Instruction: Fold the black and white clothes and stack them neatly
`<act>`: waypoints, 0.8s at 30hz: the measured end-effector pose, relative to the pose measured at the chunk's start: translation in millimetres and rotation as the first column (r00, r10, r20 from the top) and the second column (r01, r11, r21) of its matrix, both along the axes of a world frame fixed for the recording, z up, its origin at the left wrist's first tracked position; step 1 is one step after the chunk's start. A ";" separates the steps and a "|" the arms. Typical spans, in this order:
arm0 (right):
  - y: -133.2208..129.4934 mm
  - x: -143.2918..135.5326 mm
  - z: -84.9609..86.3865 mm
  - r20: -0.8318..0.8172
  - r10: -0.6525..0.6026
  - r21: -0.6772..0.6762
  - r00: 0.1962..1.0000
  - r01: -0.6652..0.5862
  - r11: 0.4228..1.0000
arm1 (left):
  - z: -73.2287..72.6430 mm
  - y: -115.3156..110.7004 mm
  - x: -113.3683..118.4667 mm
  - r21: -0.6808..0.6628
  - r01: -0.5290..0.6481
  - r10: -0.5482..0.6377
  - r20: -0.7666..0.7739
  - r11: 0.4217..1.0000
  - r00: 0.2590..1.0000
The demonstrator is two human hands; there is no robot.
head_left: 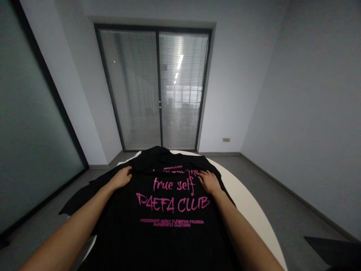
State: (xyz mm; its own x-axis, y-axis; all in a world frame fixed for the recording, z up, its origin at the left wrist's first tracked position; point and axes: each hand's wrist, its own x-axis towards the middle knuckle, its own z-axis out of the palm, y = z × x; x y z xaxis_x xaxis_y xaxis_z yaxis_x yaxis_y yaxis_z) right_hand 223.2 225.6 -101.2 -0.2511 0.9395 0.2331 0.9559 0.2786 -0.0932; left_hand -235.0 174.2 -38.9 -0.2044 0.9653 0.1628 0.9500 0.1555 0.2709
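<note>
A black T-shirt [169,244] with pink lettering such as "true self" lies spread on the white round table [255,209]. A crosswise fold in its upper part hides some of the print. My left hand [122,178] is at the shirt's upper left, its fingers curled in on the cloth. On the upper right of the shirt rests my right hand [209,181], fingers apart and lying over the fabric beside the lettering. Dark cloth [77,195] hangs over the table's left edge.
A dark flat object [334,248] juts in at the lower right. Past the table stands a glazed double door [158,90] with blinds. Grey walls flank the room, a frosted panel [31,124] is on the left, and a wall socket [226,139] sits low.
</note>
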 end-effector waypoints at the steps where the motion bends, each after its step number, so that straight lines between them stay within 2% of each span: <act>1: -0.6 -1.0 -0.8 0.012 -0.011 0.012 1.000 0.011 1.000 | -1.2 -1.6 -0.3 0.015 -0.011 0.011 -0.005 1.000 1.000; 6: -2.8 -0.5 -10.4 0.027 -0.034 0.100 0.999 0.031 0.995 | -16.3 -7.5 3.8 0.003 -0.135 0.135 -0.044 0.991 0.990; 9: -4.8 1.9 -14.3 0.004 -0.021 0.203 1.000 0.020 0.979 | -24.8 -7.9 6.4 -0.051 -0.155 0.152 -0.051 0.987 0.987; 12: -7.9 3.2 -13.6 -0.023 -0.010 0.280 1.000 0.016 0.960 | -25.8 -6.4 3.8 -0.111 -0.120 0.119 -0.015 0.987 0.993; 17: -10.5 3.1 -11.7 -0.055 -0.015 0.329 0.998 0.033 0.944 | -16.1 -9.1 -12.4 -0.184 0.070 -0.050 0.111 0.980 0.993; 20: -12.0 3.2 -12.1 -0.053 -0.014 0.330 0.999 0.031 0.943 | -12.6 -14.2 -19.5 -0.111 0.100 -0.085 0.128 0.989 0.988; 22: -14.5 3.0 -11.1 -0.043 -0.011 0.323 0.999 0.025 0.946 | -13.9 -16.1 -19.2 -0.032 0.073 -0.069 0.117 0.997 0.991; 24: -17.9 2.3 -8.6 -0.020 0.006 0.305 1.000 0.000 0.952 | -18.1 -15.7 -15.5 -0.007 0.038 -0.037 0.107 0.999 0.994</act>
